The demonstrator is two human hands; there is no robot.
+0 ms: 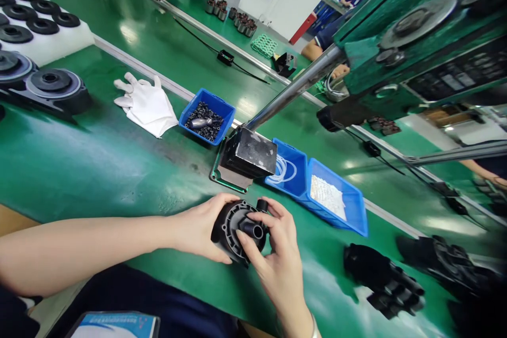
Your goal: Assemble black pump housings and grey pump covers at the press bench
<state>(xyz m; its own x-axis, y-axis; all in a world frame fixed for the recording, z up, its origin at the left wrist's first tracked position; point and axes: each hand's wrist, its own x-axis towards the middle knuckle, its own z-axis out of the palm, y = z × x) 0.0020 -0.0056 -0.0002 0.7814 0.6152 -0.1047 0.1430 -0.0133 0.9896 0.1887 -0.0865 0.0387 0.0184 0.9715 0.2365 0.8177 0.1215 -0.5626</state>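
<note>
A round, ribbed black housing had a tubular spout; the left hand gripped it from nine o'clock, the right hand from four.

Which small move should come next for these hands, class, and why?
Perhaps turn the black housing slightly, guiding it by its central spout: the left hand cups its side, and the right hand has its thumb and index finger beside the spout.
</note>
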